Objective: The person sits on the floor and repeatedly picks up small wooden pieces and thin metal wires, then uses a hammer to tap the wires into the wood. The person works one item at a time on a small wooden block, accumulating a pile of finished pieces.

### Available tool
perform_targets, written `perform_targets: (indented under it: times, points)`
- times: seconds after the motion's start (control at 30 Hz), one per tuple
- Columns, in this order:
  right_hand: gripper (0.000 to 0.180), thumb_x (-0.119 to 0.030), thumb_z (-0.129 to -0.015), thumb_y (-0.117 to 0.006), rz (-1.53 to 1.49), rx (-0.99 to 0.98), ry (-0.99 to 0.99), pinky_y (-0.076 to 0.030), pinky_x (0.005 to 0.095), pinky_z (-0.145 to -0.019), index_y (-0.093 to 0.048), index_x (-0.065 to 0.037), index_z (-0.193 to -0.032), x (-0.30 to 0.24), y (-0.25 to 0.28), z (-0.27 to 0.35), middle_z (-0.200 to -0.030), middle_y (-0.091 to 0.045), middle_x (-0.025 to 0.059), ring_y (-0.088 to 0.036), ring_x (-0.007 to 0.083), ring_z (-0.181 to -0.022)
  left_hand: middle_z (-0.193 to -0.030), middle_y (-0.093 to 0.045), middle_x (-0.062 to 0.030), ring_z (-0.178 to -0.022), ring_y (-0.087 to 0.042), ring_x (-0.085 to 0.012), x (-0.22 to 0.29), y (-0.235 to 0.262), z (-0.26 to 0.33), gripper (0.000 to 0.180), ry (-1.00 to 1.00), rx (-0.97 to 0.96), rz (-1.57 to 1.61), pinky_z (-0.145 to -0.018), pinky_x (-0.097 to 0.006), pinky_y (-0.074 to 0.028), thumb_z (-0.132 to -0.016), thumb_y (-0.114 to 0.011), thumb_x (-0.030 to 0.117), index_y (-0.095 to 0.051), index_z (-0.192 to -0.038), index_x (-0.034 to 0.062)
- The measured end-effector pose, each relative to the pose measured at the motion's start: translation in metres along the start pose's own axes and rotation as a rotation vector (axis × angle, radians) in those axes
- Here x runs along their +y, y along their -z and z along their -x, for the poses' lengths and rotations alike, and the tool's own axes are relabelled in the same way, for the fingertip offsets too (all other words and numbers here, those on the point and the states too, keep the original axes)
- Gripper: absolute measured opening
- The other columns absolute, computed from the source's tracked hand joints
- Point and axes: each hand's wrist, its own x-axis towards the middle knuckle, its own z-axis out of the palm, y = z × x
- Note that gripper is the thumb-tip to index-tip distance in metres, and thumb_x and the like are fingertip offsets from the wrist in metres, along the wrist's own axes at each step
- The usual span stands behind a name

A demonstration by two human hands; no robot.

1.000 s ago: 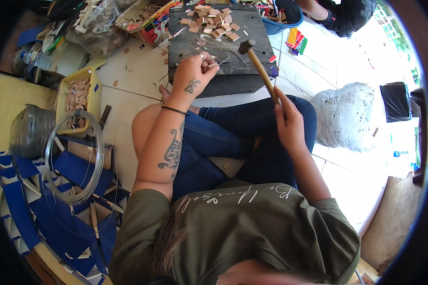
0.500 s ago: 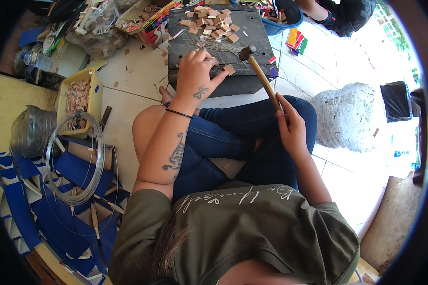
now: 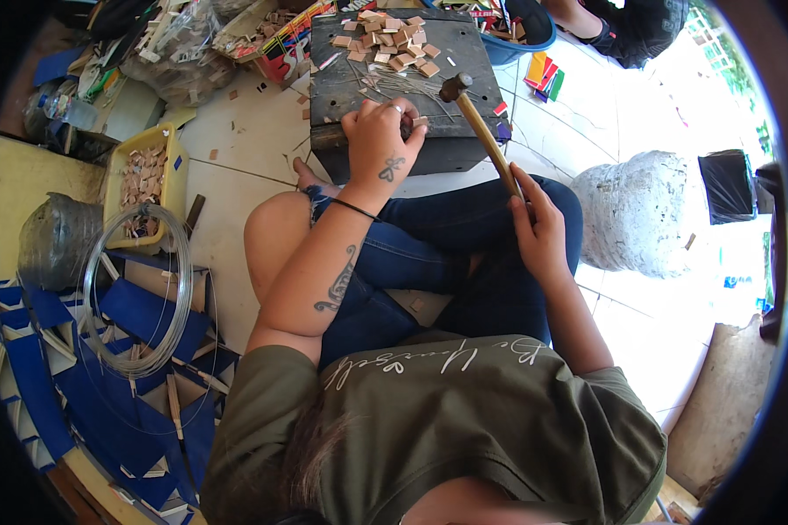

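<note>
— Two hands busy?
— Yes. My left hand is pinching a small wooden piece at the near edge of the dark block.
— And the hammer?
— My right hand is gripping its handle, head hovering over that edge.

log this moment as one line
left hand: pinching small piece on dark block | right hand: gripping hammer, head above block | wood tiles: piled at block's far side
</note>
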Motion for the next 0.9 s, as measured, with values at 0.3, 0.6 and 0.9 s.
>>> perform_targets:
  times: [0.3,0.6,0.9]
  points:
    - [0.040,-0.006,-0.095,-0.053,0.035,-0.003,0.042,-0.048,0.0307,-0.074,-0.053,-0.012,-0.135,-0.003,-0.002,0.001,-0.104,-0.065,0.0126,-0.061,0.0212,-0.079,-0.082,-0.066,-0.0114,-0.071,-0.066,-0.0220,-0.022,0.022,-0.006,0.010,-0.136,-0.080,0.147,-0.064,-0.031,-0.052,-0.074,-0.069,-0.002,-0.066,-0.083,-0.0007]
    - [0.046,-0.007,-0.093,-0.054,0.213,-0.010,0.166,-0.049,0.0397,-0.062,-0.051,-0.019,-0.137,-0.016,-0.018,0.005,-0.084,-0.056,0.0109,-0.060,0.0299,-0.067,-0.076,-0.065,-0.0111,-0.067,-0.065,-0.0198,-0.026,0.022,-0.007,0.011,-0.038,-0.132,0.185,-0.062,-0.030,-0.051,-0.073,-0.072,0.002,-0.067,-0.082,-0.0004]
    - [0.047,-0.007,-0.093,-0.054,0.203,-0.010,0.170,-0.049,0.0406,-0.063,-0.051,-0.020,-0.137,-0.010,-0.021,0.006,-0.084,-0.055,0.0116,-0.060,0.0312,-0.069,-0.075,-0.066,-0.0110,-0.065,-0.063,-0.0189,-0.029,0.021,-0.008,0.010,0.008,-0.157,0.220,-0.061,-0.030,-0.050,-0.074,-0.072,0.003,-0.067,-0.081,-0.0006]
